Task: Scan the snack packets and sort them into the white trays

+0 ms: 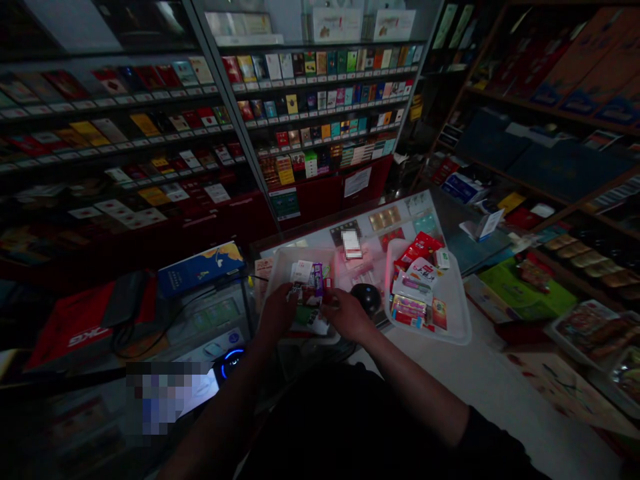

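Observation:
Both my hands are over a white plastic bin on the glass counter. My left hand is closed on the left end of a dark packet with pale markings. My right hand reaches in at the bin's right side with its fingers pressed together; its fingertips lie close to the packet's right end, and what they grip is too dark to make out. A purple wrapped packet and a small white box lie in the bin, with other small packages partly hidden under my hands.
To the right stands a second white bin with red, white and pink packages. A round black device sits between the bins. A blue box, a red bag and a lit screen are at left. Shelves of cigarette packs stand behind.

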A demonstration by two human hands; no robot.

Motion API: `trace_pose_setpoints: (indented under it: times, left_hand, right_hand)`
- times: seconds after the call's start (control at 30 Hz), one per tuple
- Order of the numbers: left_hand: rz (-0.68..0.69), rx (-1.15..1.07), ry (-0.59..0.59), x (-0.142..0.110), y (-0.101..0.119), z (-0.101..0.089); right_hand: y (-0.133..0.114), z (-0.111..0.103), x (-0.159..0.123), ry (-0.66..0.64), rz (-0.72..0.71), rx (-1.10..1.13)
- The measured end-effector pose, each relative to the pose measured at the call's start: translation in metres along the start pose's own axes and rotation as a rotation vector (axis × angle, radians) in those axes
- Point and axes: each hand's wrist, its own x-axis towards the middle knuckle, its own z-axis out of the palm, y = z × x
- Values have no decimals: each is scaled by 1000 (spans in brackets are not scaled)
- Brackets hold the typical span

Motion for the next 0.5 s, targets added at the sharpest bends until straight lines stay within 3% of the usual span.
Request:
trace_pose_setpoints:
  times: [0.2, 0.5]
  left_hand:
    - [71, 197, -135, 2, -25, 9]
    - [86, 268, -240, 8, -41, 24]
  right_hand:
    - [4, 33, 4, -73, -6, -205]
    - [3, 69, 24, -251, 45, -488]
